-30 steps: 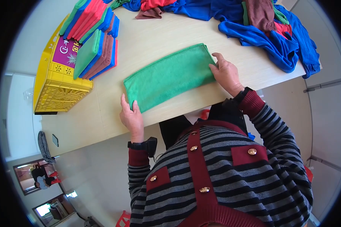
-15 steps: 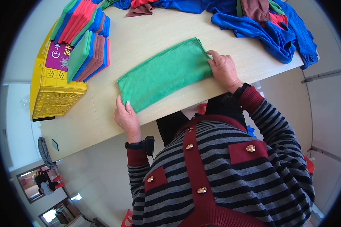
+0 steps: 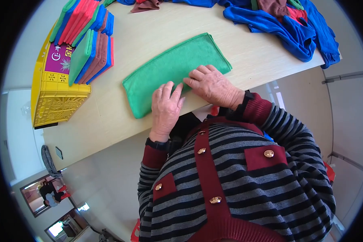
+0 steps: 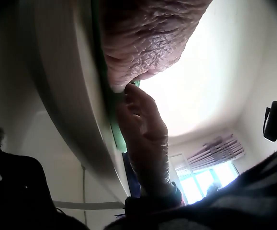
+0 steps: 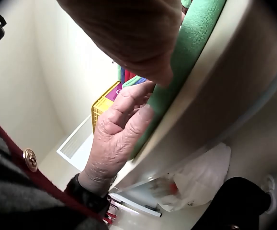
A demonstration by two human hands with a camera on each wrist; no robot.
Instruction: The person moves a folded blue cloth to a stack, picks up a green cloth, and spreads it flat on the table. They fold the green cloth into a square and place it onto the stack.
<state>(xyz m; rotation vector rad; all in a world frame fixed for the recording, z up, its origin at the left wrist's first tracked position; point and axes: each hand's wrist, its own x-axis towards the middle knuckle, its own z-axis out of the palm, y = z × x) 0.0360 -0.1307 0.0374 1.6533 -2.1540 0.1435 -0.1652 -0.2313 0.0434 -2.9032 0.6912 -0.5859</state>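
Note:
A green cloth point(image 3: 157, 74), folded into a long rectangle with a stitched edge, lies flat on the table. My left hand point(image 3: 165, 107) rests on its near side left of the middle, fingers slightly bent and pointing away from me. Close beside it, my right hand point(image 3: 213, 86) lies over the near edge, its fingertips on the cloth almost meeting the left ones. In the right wrist view the left thumb point(image 5: 145, 115) touches the thick folded edge of the cloth. Part of that near edge is hidden under both hands.
At the left a yellow crate point(image 3: 62, 103) stands with folded cloths point(image 3: 90, 54) in green, blue, red and brown stacked upright in it. Loose blue, brown and red cloths point(image 3: 278, 34) lie heaped at the far right. A phone-like dark object point(image 3: 59, 153) lies near the table's left end.
Both hands have left the short ends of the green cloth and come together at the middle of its near edge. The cloth keeps its shape, while the head view has shifted slightly.

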